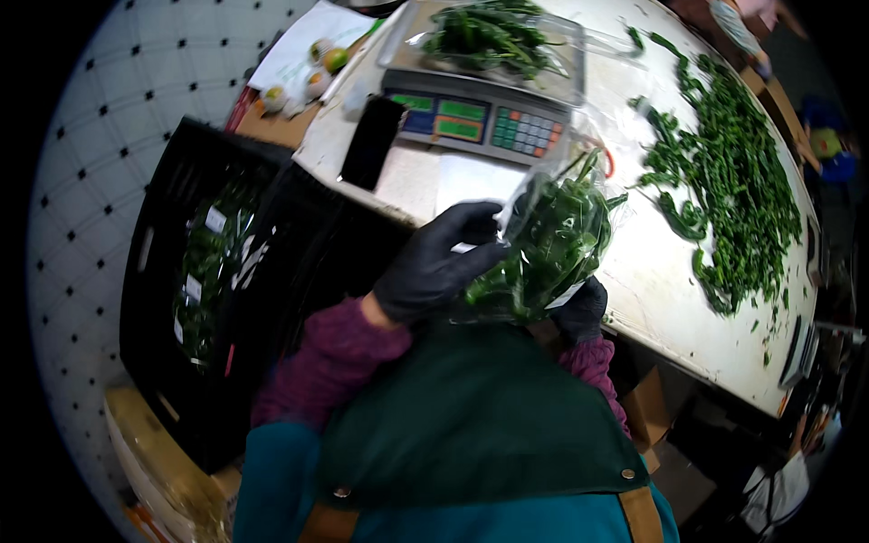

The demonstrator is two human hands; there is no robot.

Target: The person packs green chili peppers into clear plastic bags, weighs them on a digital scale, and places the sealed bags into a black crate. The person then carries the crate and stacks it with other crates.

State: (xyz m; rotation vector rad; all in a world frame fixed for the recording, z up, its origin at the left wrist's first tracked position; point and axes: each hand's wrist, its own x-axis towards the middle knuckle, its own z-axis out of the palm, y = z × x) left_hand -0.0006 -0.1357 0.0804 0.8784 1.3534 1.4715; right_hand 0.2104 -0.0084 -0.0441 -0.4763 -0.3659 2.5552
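Observation:
A clear plastic bag of green peppers (552, 237) is in front of my chest, over the table's near edge. My left hand (439, 262), in a black glove, has its fingers and thumb curled onto the bag's left edge. Below the bag's lower right side is my black-gloved right hand (584, 312), holding it from underneath; its fingers are partly hidden. A white label (566, 295) shows low on the bag. Beyond it stands a scale (480, 118) with more green peppers (493, 38) on its metal pan.
Loose green peppers (738, 181) form a long pile on the right of the white table (647, 303). To my left, a black crate (136, 299) contains labelled bags. A dark upright object (373, 143) stands by the scale. Wrapped round fruits (317, 83) lie beyond, and another person's arm (735, 27) shows far right.

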